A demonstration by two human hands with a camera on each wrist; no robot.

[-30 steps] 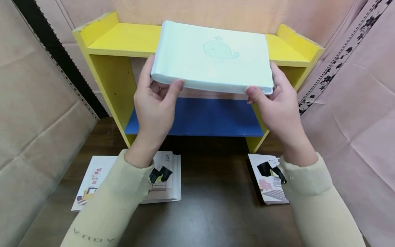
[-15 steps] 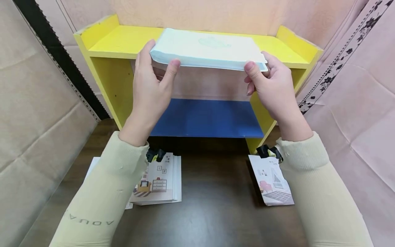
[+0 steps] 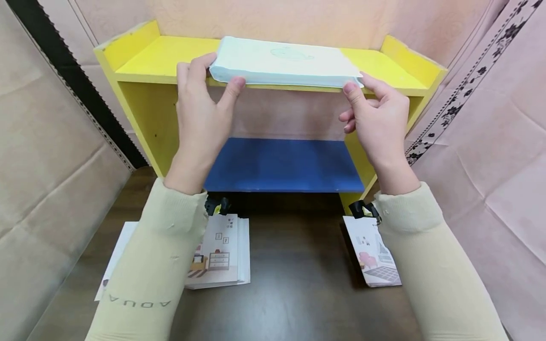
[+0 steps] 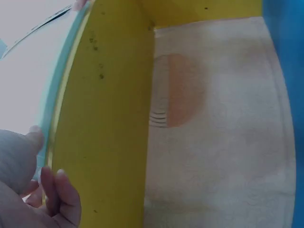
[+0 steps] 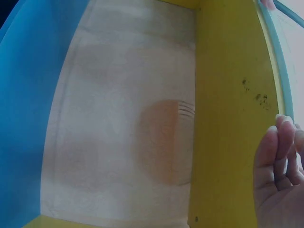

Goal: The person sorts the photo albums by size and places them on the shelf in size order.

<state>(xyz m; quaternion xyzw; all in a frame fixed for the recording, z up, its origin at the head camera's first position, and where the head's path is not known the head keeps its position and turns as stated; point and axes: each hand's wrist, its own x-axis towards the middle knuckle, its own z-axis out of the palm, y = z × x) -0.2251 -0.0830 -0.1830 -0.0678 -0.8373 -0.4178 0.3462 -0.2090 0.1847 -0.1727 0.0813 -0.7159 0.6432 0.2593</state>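
A light blue soft pack (image 3: 281,64) with a whale drawing lies flat along the front edge of the yellow top shelf (image 3: 179,57) of a small rack. My left hand (image 3: 202,113) holds its left end, thumb against the front side and fingers around the corner. At the other end, my right hand (image 3: 377,113) pinches the right front corner between thumb and forefinger, its other fingers curled below. Both wrist views look into the space under the top shelf. There the pack's edge (image 4: 59,80) runs along the shelf's front edge.
Below is a blue lower shelf (image 3: 286,163). On the dark table (image 3: 294,284), white printed packs (image 3: 219,251) lie at the left, partly hidden by the left sleeve. Another printed pack (image 3: 373,253) lies at the right. Pink cloth (image 3: 482,180) hangs around the rack.
Both hands have carried the blue pack forward, from in front of the rack and tilted, onto the top shelf's front edge. It now lies flatter.
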